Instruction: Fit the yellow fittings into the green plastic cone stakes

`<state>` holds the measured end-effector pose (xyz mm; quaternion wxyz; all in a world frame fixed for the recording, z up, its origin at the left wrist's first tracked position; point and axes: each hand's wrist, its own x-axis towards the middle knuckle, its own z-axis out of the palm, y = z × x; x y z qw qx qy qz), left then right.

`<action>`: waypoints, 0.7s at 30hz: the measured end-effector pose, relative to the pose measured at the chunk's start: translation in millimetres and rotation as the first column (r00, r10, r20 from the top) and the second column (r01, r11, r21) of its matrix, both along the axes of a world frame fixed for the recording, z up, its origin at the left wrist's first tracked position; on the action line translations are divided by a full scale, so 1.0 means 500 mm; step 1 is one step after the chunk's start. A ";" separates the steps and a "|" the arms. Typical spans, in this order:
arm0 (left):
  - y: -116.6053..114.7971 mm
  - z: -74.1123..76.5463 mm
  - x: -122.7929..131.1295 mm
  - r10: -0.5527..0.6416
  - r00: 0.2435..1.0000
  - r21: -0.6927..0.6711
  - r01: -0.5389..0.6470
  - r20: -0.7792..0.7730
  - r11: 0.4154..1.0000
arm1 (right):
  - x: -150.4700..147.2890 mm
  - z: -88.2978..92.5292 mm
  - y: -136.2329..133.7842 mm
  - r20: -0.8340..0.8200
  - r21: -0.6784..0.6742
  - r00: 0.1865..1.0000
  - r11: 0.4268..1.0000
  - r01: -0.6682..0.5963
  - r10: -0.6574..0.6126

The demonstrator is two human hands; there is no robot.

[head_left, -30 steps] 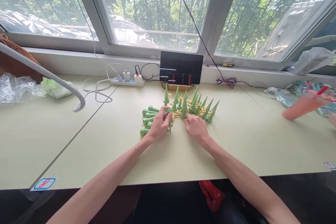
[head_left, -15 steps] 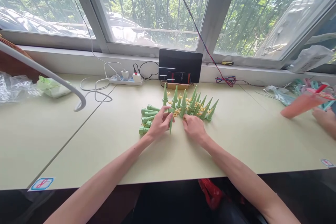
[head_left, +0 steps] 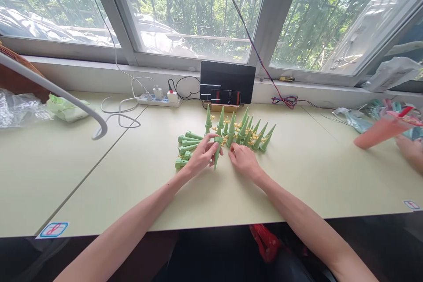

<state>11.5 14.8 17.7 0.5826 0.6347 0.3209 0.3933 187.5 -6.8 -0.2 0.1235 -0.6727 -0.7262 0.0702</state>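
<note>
Wide windows [head_left: 194, 13] span the background, with sunlit foliage behind the glass. Below them, a pale yellow-green tabletop [head_left: 297, 180] fills most of the foreground. A black tablet [head_left: 227, 72] stands at its back edge, near the middle. To its left lies a white power strip [head_left: 165, 102] with chargers plugged in. Toward the right edge, a clear cup of pinkish-red drink [head_left: 373, 136] appears slanted, with a co-worker's hand [head_left: 410, 152] near it.

The person's two bare hands are apart, close together at the center. The left hand [head_left: 201, 155] is clamped on one green plastic spike [head_left: 217, 157], thumb and fingers gripping near the ribbed cap, the point angled down toward the table. The right hand [head_left: 245, 161] is curled at the foot of the standing green spikes [head_left: 231, 130]; its fingertips are hidden, so whether it holds anything cannot be told.

A phone [head_left: 226, 97] showing digits rests before the tablet. The standing spikes point upward, caps down; more green spikes [head_left: 190, 149] lie on their sides beside the left hand. Smallest are yellow plastic pieces [head_left: 263, 139], scattered among the standing spikes.
</note>
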 end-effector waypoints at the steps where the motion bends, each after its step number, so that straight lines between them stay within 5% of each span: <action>1: 0.001 -0.001 0.000 -0.010 1.000 -0.003 0.010 0.002 1.000 | -0.001 -0.001 0.000 -0.022 0.006 1.000 1.000 -0.015 0.015; 8: 0.002 0.000 -0.001 -0.006 1.000 -0.021 0.006 0.017 1.000 | -0.007 0.000 -0.006 -0.134 0.054 0.985 0.994 -0.098 0.104; 13: 0.001 0.001 0.000 0.013 1.000 -0.030 -0.012 0.022 0.999 | -0.003 0.002 -0.003 -0.076 0.026 0.997 0.999 -0.027 0.029; 21: 0.004 -0.006 0.000 0.000 1.000 -0.037 0.001 0.016 0.999 | -0.004 0.001 -0.003 -0.029 0.004 0.996 0.996 -0.087 0.087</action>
